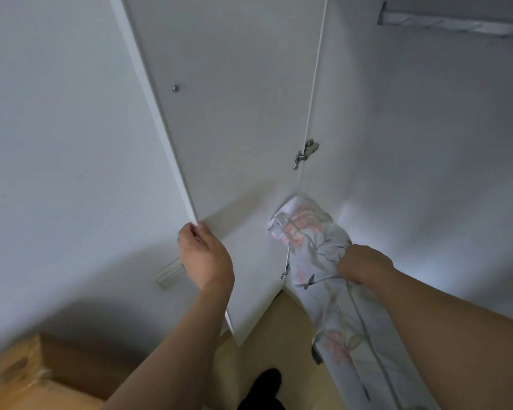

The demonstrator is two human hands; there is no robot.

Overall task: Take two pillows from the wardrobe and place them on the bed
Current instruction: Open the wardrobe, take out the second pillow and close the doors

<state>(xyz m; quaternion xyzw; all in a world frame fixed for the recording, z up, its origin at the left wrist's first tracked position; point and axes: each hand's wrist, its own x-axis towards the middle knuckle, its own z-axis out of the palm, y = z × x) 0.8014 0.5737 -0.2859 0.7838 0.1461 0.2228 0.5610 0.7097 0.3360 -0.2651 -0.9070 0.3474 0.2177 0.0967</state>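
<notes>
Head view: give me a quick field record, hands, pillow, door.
left hand: shut on the edge of the wardrobe door
right hand: shut on the floral pillow
floral pillow: partly out of the wardrobe, lower end hanging toward the floor
wardrobe door: open
second pillow: not visible
bed: not in view

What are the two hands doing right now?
Left hand: closed on the door edge.
Right hand: closed, gripping the floral pillow.

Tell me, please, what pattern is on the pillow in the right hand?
A floral print: pink flowers on green stems over a pale ground, seen on the pillow in the head view.
</notes>
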